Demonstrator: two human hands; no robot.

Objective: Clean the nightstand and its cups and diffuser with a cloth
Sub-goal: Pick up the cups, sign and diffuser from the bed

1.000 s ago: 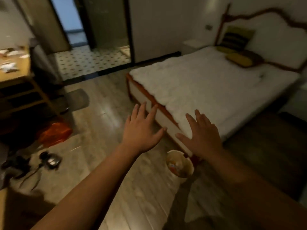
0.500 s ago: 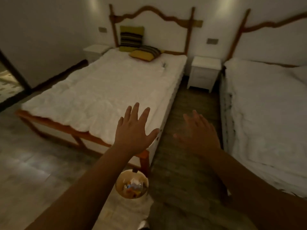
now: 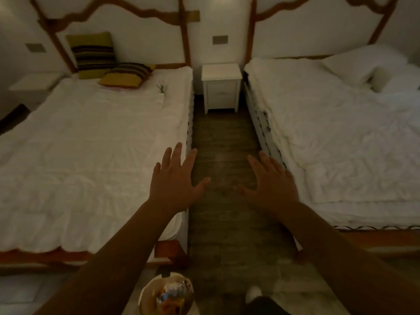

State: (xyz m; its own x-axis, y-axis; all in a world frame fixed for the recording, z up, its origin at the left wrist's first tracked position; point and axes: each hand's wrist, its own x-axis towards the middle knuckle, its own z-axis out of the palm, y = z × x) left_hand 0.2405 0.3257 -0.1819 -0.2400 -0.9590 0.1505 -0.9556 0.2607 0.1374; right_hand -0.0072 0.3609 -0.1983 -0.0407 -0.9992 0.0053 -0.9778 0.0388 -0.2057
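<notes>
A white nightstand (image 3: 221, 87) stands against the far wall, between the two beds at the end of a narrow aisle. Its top looks bare; no cups, diffuser or cloth show in this view. My left hand (image 3: 175, 185) is stretched out ahead with fingers spread, over the edge of the left bed, holding nothing. My right hand (image 3: 272, 185) is also spread flat and holds nothing, above the aisle floor beside the right bed. Both hands are far short of the nightstand.
The left bed (image 3: 91, 155) has white bedding and striped cushions (image 3: 95, 53). The right bed (image 3: 352, 137) has a white pillow. A second nightstand (image 3: 34, 81) sits far left. A round waste bin (image 3: 167, 294) with rubbish stands on the floor by my feet.
The view has swung right from the doorway and left bed to face the aisle and the middle nightstand squarely. Both hands stay spread and hold nothing.
</notes>
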